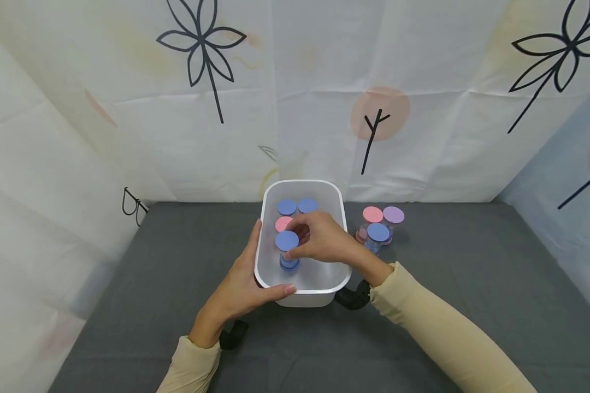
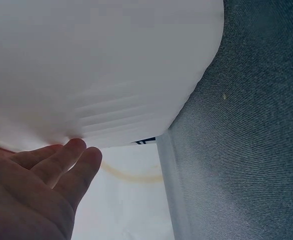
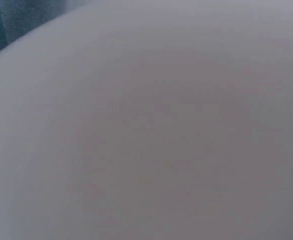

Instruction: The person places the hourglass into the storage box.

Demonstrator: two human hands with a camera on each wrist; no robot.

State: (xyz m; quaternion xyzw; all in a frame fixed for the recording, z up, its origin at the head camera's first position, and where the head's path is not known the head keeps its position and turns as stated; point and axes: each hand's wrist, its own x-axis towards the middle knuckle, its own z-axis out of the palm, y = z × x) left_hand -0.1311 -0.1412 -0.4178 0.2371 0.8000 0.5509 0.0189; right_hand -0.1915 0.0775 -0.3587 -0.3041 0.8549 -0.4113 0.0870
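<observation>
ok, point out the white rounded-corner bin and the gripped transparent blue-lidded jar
White rounded-corner bin (image 1: 306, 300): head view, front wall.
Gripped transparent blue-lidded jar (image 1: 287, 240): head view, lid top.

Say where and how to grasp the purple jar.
Take the purple jar by the rim of its top, probably from the right: it stands upright, with a pink jar on its left and a blue jar at its near left.

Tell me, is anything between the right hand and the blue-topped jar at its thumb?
Nothing visible: the right hand pinches the blue-topped jar directly. A pink-topped jar shows beyond it, inside the white tub, not between.
</observation>
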